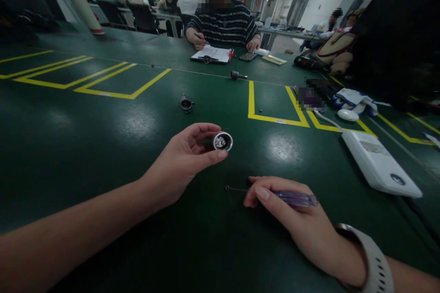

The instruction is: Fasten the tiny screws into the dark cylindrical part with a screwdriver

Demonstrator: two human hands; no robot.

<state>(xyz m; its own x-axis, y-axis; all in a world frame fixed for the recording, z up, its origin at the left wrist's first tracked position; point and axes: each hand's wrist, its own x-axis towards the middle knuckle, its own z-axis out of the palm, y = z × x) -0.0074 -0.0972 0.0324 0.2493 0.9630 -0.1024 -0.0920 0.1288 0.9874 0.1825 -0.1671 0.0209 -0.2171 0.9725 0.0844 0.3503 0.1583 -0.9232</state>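
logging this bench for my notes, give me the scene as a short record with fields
left hand: holds a round metal part, open end facing the camera
right hand: holds a screwdriver-like tool with a translucent handle
tool tip: detail too small to tell
surface: green table, yellow outlines
loose parts: metal fitting, shafted metal part
right side: white device
across: person in striped top, clipboard in front

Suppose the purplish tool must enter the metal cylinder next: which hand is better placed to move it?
Probably the right hand: it holds the purplish tool, shaft pointing left, while the left hand holds the metal cylinder, hollow end exposed.
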